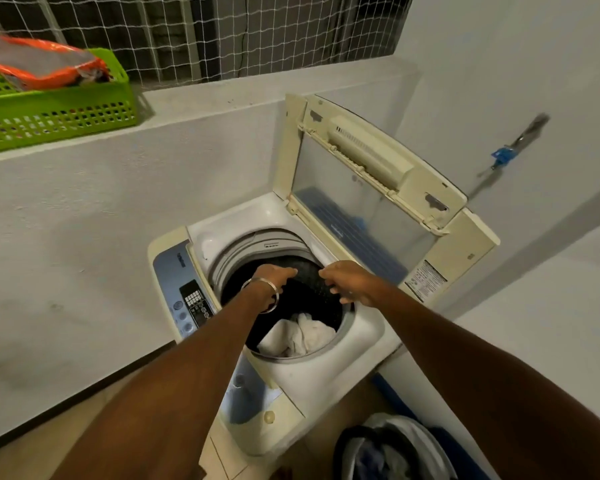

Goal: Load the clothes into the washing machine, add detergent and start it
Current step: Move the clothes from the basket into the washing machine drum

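The top-loading washing machine (364, 337) stands with its lid (371, 168) raised. In the dark drum (312, 292) lies a white cloth (302, 336) at the near side. Both my hands reach over the drum opening. My left hand (274, 277), with a metal bangle on the wrist, has its fingers drawn together; against the dark drum I cannot tell whether it holds anything. My right hand (349, 280) has its fingers spread and pointing down, with nothing visible in them. An orange detergent pack (45, 65) lies in a green basket (56, 116) on the ledge at the upper left.
The control panel (194, 303) runs along the machine's left side. A laundry basket (395, 448) with dark and grey clothes sits on the floor at the lower right. A tap with a blue fitting (503, 155) sticks out of the right wall. Netting covers the window behind.
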`<state>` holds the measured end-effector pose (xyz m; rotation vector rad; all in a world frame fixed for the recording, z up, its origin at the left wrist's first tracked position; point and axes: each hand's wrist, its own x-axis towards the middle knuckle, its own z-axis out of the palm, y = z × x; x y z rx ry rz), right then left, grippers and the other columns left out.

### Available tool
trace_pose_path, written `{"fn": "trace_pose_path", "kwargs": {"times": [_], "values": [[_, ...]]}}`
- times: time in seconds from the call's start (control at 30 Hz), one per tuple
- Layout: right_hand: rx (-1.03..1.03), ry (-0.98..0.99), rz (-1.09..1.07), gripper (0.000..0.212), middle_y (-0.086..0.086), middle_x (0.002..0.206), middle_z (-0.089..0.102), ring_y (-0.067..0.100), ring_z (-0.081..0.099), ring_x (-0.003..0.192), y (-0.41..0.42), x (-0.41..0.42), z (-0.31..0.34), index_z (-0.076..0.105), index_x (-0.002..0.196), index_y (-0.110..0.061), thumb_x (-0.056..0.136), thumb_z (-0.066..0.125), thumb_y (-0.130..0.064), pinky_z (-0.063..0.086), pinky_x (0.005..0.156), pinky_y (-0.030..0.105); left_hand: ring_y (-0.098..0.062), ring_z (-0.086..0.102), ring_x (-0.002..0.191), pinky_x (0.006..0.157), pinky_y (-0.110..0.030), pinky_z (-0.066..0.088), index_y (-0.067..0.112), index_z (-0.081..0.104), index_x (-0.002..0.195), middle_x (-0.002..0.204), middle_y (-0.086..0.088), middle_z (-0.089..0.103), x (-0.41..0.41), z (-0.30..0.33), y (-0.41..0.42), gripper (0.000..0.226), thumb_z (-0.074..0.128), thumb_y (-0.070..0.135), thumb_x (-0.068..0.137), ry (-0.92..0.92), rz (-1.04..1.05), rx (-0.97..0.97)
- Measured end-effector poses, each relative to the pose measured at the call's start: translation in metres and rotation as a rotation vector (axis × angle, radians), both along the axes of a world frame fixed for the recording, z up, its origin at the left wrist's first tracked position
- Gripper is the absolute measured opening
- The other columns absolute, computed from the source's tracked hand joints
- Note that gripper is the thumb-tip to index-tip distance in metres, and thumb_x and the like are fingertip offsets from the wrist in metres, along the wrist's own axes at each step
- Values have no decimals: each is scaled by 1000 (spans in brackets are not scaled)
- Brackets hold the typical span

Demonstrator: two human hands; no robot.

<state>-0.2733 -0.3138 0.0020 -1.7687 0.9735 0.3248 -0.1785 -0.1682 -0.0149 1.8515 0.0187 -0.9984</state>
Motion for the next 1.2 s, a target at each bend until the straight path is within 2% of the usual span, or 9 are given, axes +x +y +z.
{"fn": "trace_pose_path", "kwargs": {"times": [0.2,0.37,0.53,0.67,0.93,1.0,1.07,1.13,1.2], "values": [[43,-63,40,14,6,91,64,18,58,80,3,-45,18,63,95,-18,96,56,-29,45,65,29,-15,51,62,60,-27,45,11,62,89,73,-2,57,-47,5,-15,23,64,34,89,-62,-143,-42],[30,-72,38,21,7,98,68,19,65,87,-6,-98,18,64,107,-15,96,55,-31,53,79,34,-17,50,58,51,-23,42,13,57,68,70,-6,55,-100,11,-30,28,65,32,87,-98,-204,-49],[25,-60,-15,28,8,109,67,21,66,100,-27,-184,4,60,117,-14,96,55,-32,54,88,36,-18,52,63,57,-25,43,14,58,75,76,-7,58,-181,8,-44,23,66,32,87,-101,-234,-55],[72,-53,-56,23,8,100,67,17,63,85,-48,-267,-18,63,106,-13,94,57,-31,49,68,27,-16,53,64,59,-25,43,15,55,78,77,-5,59,-253,-12,-55,20,65,30,88,-72,-252,-4],[68,78,-151,10,6,82,59,11,56,61,-62,-390,-118,63,90,-11,90,61,-21,41,53,21,-15,48,55,49,-20,38,16,53,71,70,-6,58,-368,-88,-69,22,62,21,90,12,-381,118],[61,147,-107,16,10,86,58,18,54,70,-65,-406,-147,64,89,-6,93,54,-19,42,58,24,-15,52,57,52,-21,39,15,55,77,72,-5,59,-379,-114,-71,17,63,24,89,54,-403,157],[149,185,-35,17,5,86,63,17,57,73,-76,-423,-197,65,87,-14,94,55,-26,48,66,27,-15,55,60,54,-22,41,16,56,80,74,-3,61,-387,-144,-73,16,64,27,88,90,-423,198],[277,217,14,17,-3,90,66,16,59,87,-81,-437,-255,67,98,-20,95,58,-33,46,91,38,-15,55,59,51,-21,40,16,55,75,73,-4,60,-395,-178,-73,19,63,26,88,138,-421,224],[201,293,-38,17,0,89,59,19,53,93,-69,-443,-267,63,99,-14,99,51,-26,42,89,31,-15,53,56,47,-19,37,16,53,74,75,-5,58,-403,-216,-73,19,63,24,89,188,-398,244]]}}
